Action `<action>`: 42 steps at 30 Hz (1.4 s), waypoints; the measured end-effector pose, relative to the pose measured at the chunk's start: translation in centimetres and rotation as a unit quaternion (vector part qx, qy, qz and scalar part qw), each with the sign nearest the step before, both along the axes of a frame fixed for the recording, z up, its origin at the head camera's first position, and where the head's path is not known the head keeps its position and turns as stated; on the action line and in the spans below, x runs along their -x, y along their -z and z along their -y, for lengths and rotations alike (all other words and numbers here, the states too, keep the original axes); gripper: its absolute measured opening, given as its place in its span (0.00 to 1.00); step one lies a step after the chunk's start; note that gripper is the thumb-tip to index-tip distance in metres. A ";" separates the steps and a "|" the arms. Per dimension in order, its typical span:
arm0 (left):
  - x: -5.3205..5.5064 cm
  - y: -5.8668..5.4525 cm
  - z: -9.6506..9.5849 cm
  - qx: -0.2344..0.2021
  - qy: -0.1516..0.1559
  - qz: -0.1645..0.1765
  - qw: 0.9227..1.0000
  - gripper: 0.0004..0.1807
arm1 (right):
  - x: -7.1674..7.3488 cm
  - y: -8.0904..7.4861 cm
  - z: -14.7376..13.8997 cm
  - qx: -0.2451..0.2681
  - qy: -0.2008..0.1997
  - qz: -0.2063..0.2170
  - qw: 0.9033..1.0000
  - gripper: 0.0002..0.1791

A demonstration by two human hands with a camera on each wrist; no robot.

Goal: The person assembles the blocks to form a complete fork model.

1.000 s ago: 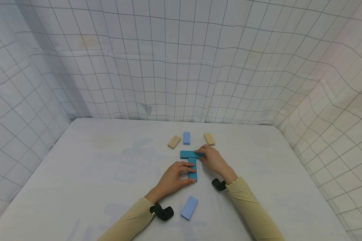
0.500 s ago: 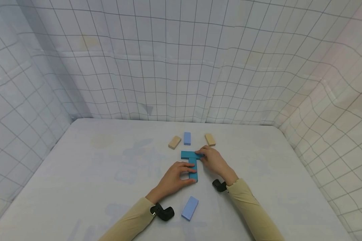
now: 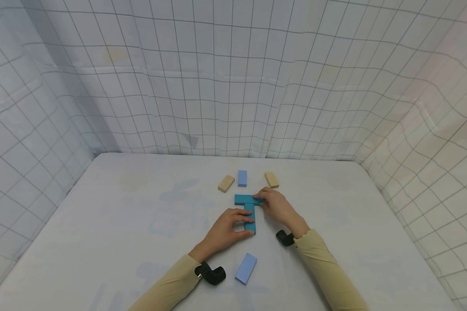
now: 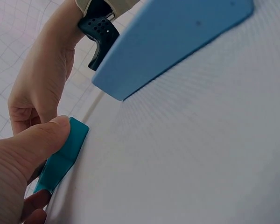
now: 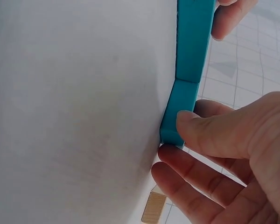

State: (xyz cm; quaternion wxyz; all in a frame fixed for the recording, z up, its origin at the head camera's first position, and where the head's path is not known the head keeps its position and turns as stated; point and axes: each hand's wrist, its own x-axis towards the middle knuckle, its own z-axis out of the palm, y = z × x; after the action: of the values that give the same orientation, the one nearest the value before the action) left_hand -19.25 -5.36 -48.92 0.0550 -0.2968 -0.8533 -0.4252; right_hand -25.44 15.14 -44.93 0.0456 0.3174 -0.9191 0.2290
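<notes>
Two teal blocks lie on the table in a T. The crossbar block (image 3: 243,199) runs left to right, and the stem block (image 3: 249,207) meets its near side about midway. My left hand (image 3: 225,230) holds the stem, thumb at its near end and fingers over its top. With thumb and fingers, my right hand (image 3: 277,207) pinches the crossbar's right end. In the right wrist view the crossbar (image 5: 179,98) touches the stem (image 5: 192,42); no gap shows at the joint. The left wrist view has my left thumb (image 4: 35,144) against the teal stem (image 4: 74,142).
Nearer than the hands lies a light blue block (image 3: 246,268). Beyond the T are another light blue block (image 3: 242,178), a wooden block (image 3: 226,183) to its left and a second wooden block (image 3: 271,179) to its right. Gridded white curtains (image 3: 233,86) surround the white table (image 3: 140,216).
Both hands keep their hold and the T keeps its shape. The whole scene shifts very slightly to the right in the head view.
</notes>
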 end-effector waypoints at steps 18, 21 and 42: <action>0.1 0.0 0.1 -0.008 -0.005 0.018 1.000 0.18 | 0.2 -0.1 -0.1 -0.027 -0.031 -0.024 0.999 0.17; 0.1 0.1 0.1 -0.008 -0.003 0.019 1.000 0.17 | 0.2 0.0 -0.3 -0.028 -0.029 -0.022 0.999 0.17; 0.2 0.0 -0.1 -0.010 -0.002 0.009 1.000 0.17 | 0.3 0.0 -0.6 -0.024 -0.026 -0.015 0.999 0.18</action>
State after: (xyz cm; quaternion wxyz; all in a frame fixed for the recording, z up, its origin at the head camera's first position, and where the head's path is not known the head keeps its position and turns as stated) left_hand -19.44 -5.29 -48.93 0.0508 -0.2903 -0.8502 -0.4362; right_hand -25.75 15.77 -44.94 0.0453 0.3452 -0.9152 0.2029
